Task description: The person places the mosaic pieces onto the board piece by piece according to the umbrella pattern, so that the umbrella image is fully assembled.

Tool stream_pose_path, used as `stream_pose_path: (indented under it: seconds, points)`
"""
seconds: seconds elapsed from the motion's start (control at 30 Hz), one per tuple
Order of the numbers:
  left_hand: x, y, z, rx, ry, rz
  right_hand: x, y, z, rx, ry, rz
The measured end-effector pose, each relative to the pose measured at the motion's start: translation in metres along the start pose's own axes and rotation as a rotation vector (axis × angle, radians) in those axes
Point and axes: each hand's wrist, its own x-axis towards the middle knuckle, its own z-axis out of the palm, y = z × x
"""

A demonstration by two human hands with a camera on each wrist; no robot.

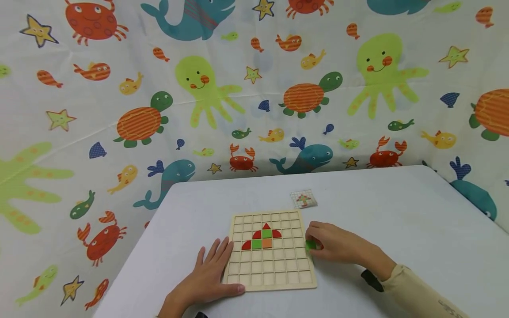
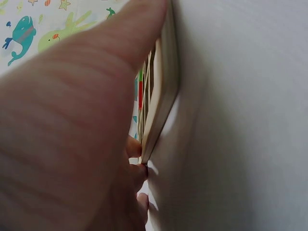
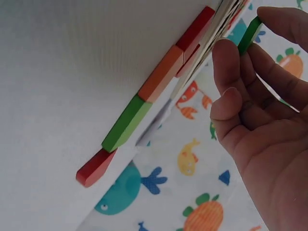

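My left hand [image 1: 212, 276] rests along the left side of the wooden grid board [image 1: 274, 279], fingers stretched out and thumb at its front left corner. On the board sit red curved pieces [image 1: 256, 234], a red triangle [image 1: 266, 226], green squares [image 1: 267, 233] and an orange square [image 1: 267, 243]. Just off the board's right edge, my right hand [image 1: 338, 243] pinches a green square piece [image 3: 250, 34] between thumb and fingers. Below it in the right wrist view, red, orange [image 3: 161, 72] and green blocks [image 3: 126, 124] stand in a line, mostly hidden by the hand in the head view.
A small pattern card [image 1: 304, 199] with a gridded picture lies behind the board. Everything stands on a white table [image 1: 374, 198], its far edge close to a curtain [image 1: 254, 128] printed with sea animals.
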Motion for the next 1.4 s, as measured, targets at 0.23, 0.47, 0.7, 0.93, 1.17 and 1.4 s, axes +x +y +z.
stream_pose_path:
  seconds: [0.23,0.47,0.7,0.93,1.17,1.4]
  points:
    - [0.002,0.004,0.001,0.002,0.008,0.014,0.006,-0.006,0.001,-0.010,-0.003,-0.011]
    - [0.004,0.005,0.001,0.009,0.006,0.022,0.012,-0.007,0.002,-0.032,0.022,-0.054]
    - [0.003,0.005,0.002,0.004,0.003,0.005,0.023,-0.013,0.002,-0.060,0.034,-0.091]
    - [0.001,0.003,0.003,0.012,0.002,-0.002,0.039,-0.020,0.003,-0.059,0.026,-0.107]
    - [0.000,0.001,0.006,0.025,0.012,0.006,0.054,-0.026,0.009,-0.043,0.001,-0.061]
    - [-0.002,0.004,0.006,0.026,0.018,0.006,0.060,-0.028,0.015,-0.019,0.006,-0.073]
